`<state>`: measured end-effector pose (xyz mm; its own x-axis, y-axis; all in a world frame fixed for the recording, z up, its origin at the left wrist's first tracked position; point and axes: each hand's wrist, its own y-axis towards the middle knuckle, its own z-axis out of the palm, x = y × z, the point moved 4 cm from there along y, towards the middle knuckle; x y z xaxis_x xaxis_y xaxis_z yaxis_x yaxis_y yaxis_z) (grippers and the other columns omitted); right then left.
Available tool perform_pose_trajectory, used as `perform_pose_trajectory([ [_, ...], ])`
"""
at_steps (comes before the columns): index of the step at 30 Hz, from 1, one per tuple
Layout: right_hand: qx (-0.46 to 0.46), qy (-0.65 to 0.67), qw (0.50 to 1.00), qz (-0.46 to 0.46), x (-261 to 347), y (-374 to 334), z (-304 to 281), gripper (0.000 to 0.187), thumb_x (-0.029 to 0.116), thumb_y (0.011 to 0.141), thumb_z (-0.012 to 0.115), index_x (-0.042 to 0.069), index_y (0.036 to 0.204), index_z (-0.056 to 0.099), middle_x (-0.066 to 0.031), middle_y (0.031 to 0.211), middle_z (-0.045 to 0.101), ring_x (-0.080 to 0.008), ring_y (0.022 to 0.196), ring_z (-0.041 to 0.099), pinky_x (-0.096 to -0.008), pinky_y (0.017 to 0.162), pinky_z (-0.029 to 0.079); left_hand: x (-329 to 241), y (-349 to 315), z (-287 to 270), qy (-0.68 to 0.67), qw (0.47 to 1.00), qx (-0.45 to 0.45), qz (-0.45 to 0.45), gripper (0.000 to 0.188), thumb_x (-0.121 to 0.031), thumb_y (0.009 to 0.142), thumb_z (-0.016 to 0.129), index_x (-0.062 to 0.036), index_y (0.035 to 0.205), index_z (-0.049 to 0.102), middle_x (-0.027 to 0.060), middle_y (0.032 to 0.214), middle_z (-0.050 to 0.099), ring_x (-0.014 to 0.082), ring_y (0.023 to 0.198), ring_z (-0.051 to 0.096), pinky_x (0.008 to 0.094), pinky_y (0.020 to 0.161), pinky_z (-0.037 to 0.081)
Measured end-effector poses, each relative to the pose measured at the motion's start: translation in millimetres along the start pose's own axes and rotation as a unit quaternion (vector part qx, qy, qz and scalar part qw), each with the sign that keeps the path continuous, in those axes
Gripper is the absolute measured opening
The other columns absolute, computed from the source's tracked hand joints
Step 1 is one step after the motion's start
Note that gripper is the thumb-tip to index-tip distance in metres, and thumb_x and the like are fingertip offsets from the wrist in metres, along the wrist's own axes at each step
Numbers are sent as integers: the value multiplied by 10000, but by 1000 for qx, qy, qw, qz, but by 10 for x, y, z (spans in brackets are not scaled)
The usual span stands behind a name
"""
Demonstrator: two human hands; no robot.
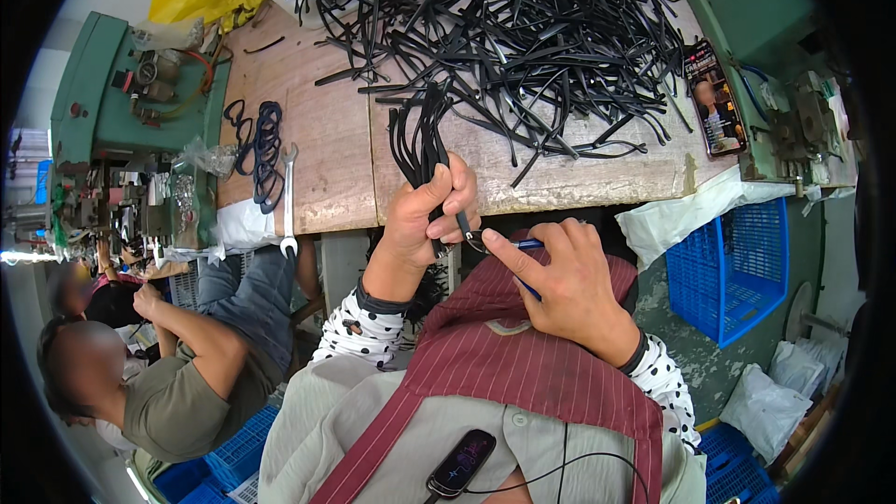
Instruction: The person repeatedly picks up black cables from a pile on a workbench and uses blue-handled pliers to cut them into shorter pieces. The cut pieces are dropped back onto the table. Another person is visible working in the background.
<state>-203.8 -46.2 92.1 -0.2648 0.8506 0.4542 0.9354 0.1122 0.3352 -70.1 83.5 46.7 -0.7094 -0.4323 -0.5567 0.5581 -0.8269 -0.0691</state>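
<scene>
Several black eyeglass temple arms stick up in a bundle from my left hand, whose fingers are wrapped round them. One temple arm points down out of the fist toward my other hand. My right hand is closed round a small pair of pliers or nippers with blue handles. Its dark jaws are at the lower end of that one arm; whether they grip it I cannot tell. Both hands are just in front of the table's near edge, above the maroon striped apron.
A big heap of black temple arms covers the wooden table. A wrench and dark cords lie left. Green machines flank the table; a phone leans right. A blue crate is low right. A co-worker sits left.
</scene>
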Motion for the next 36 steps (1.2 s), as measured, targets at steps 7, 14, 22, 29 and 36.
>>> perform_pose_trajectory([
  [7,25,33,999,21,-47,-53,37,666,61,730,652,276,1356,584,-79,853,516,-243,706,488,-375,607,395,23,4,52,67,996,-14,59,249,-303,1048,441,-76,962,497,-24,708,456,19,425,340,203,435,331],
  [14,30,182,976,113,-98,-71,106,760,40,687,686,219,1409,528,-117,873,541,-291,767,567,-386,684,489,40,-175,254,268,913,-108,288,280,-361,1005,530,-87,972,487,11,706,446,60,446,337,227,457,349],
  [22,77,248,953,154,-103,-52,130,775,79,701,698,210,1437,492,-124,897,548,-304,794,577,-390,741,497,142,-260,362,383,817,-135,409,299,-337,980,582,-56,972,480,66,751,469,91,495,382,224,430,354],
  [29,80,279,943,162,-57,-41,137,778,39,705,702,164,1442,485,-113,869,527,-266,738,564,-346,703,496,217,-307,327,461,758,-158,434,304,-329,977,594,-51,927,481,61,765,476,92,530,434,228,441,366],
  [36,119,291,929,194,-98,-64,146,785,4,728,680,161,1463,453,-122,804,522,-277,695,551,-338,696,489,174,-203,273,265,889,-212,307,238,-291,1021,523,-67,947,495,39,775,484,76,488,379,223,456,329],
])
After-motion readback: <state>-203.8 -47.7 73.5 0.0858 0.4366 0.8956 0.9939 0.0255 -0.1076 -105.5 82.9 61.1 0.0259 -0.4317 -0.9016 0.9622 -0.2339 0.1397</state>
